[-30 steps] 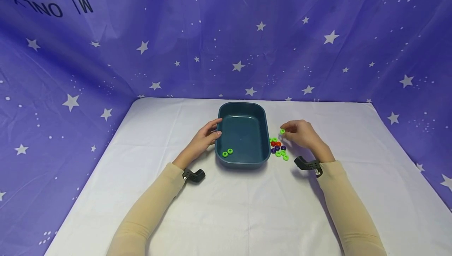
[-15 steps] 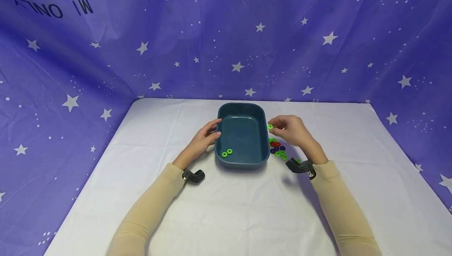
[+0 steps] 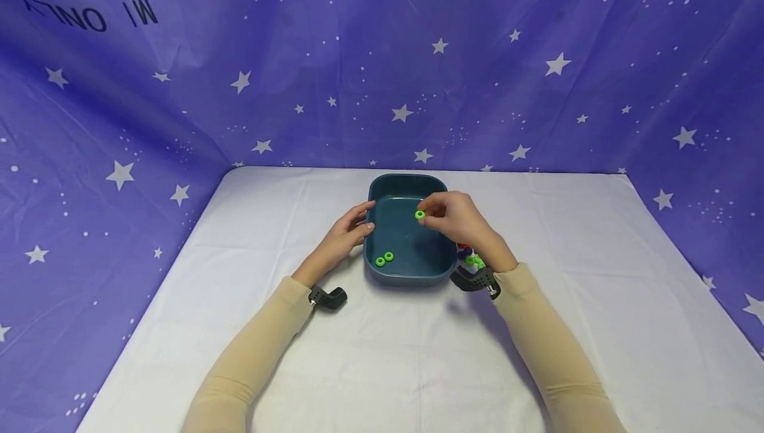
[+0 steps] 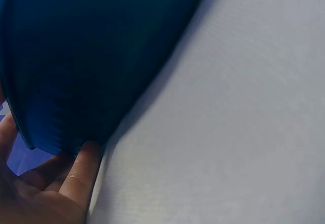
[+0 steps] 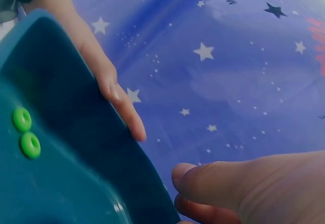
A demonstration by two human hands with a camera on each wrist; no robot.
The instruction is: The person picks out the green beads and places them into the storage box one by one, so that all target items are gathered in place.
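A dark teal tub (image 3: 412, 244) stands on the white cloth, with two green ring beads (image 3: 388, 256) lying in its near left corner. Over the tub's right half, my right hand (image 3: 459, 216) pinches another green ring bead (image 3: 420, 215) between thumb and fingertips. That held bead is hidden in the right wrist view, where my thumb and curled fingers show beside the tub's wall. My left hand (image 3: 343, 237) rests against the tub's left side, fingers fairly straight. In the left wrist view, a fingertip touches the tub's outer wall (image 4: 101, 82).
Right of the tub, partly covered by my right wrist, lies a pile of green, red and dark purple beads (image 3: 470, 259). A black wrist camera (image 3: 474, 280) hangs near the tub's near right corner. Behind the table hangs a purple star-patterned curtain (image 3: 334, 55).
My right hand has moved left from beside the bead pile to above the tub, carrying the green ring bead. My left hand and the tub have stayed in place.
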